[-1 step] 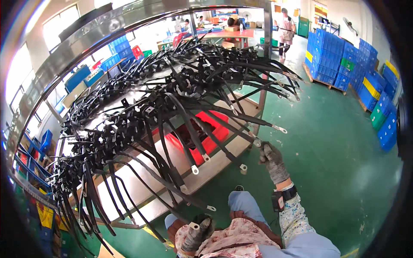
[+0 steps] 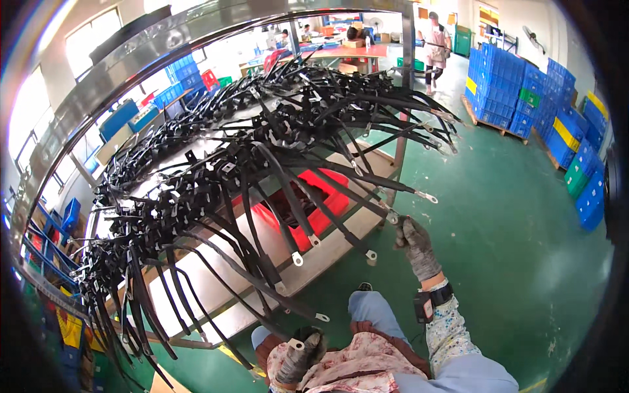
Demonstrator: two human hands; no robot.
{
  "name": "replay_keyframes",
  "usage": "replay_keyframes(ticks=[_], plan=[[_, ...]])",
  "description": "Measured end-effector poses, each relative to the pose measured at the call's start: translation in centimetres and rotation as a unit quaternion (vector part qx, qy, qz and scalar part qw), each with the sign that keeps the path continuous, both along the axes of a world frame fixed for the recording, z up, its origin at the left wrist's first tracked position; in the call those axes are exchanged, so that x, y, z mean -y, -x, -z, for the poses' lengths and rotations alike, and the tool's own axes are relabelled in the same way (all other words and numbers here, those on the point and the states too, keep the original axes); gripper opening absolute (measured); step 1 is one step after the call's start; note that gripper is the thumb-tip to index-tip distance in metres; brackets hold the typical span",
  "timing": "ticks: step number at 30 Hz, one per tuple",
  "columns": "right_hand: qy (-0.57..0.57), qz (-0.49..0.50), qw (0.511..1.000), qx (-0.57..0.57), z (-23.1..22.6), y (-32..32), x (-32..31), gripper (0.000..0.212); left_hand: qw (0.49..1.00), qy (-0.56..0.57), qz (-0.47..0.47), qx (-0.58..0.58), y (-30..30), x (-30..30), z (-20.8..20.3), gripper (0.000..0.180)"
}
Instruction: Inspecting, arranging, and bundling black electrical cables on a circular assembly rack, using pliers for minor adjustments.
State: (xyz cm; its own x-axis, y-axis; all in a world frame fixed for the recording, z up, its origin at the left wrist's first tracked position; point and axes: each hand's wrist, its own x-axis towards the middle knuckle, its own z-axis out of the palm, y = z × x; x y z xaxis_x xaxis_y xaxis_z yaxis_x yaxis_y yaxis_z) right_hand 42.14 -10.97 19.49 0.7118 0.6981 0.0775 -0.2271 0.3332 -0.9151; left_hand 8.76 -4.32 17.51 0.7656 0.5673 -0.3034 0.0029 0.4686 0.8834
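A large heap of black cables [image 2: 282, 177] with ring-shaped metal lugs hangs over the near edge of a rack. My right hand [image 2: 416, 249], in a grey glove, is stretched out to the right of the heap. Its fingertips pinch a metal cable lug [image 2: 392, 217] at the end of one black cable. Low and close to my lap is my left hand [image 2: 303, 360], gloved too, with its fingers curled. Another cable lug [image 2: 296, 344] lies across it; whether the fingers grip anything is hidden.
A red bin [image 2: 337, 190] with dark pieces inside sits on the lower shelf [image 2: 314, 268]. The metal frame [image 2: 407, 65] rises around the heap. Blue crates [image 2: 498, 85] are stacked on a pallet at the right. One person [image 2: 434, 49] stands on the green floor at the back.
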Motion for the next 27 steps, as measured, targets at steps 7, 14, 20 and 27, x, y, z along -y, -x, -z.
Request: replay_keyframes(ticks=[7,14,20,27], plan=[[-0.081,-0.105,0.98,-0.146,0.5,-1.0,1.0,0.043,0.997,0.031,-0.058,-0.042,0.0,1.0,-0.1,0.021],[0.109,0.019,0.982,0.155,1.1,-1.9,1.0,0.031,0.997,0.071,0.004,-0.018,0.5,0.3,1.1,0.026],[0.273,0.199,0.791,0.511,1.0,-3.3,0.8,0.021,0.995,0.049,-0.086,-0.013,-0.5,1.3,0.1,0.023],[0.043,-0.03,0.995,0.08,-0.6,-2.2,-0.1,0.034,0.999,0.042,0.022,-0.025,0.3,0.3,-0.3,0.02]])
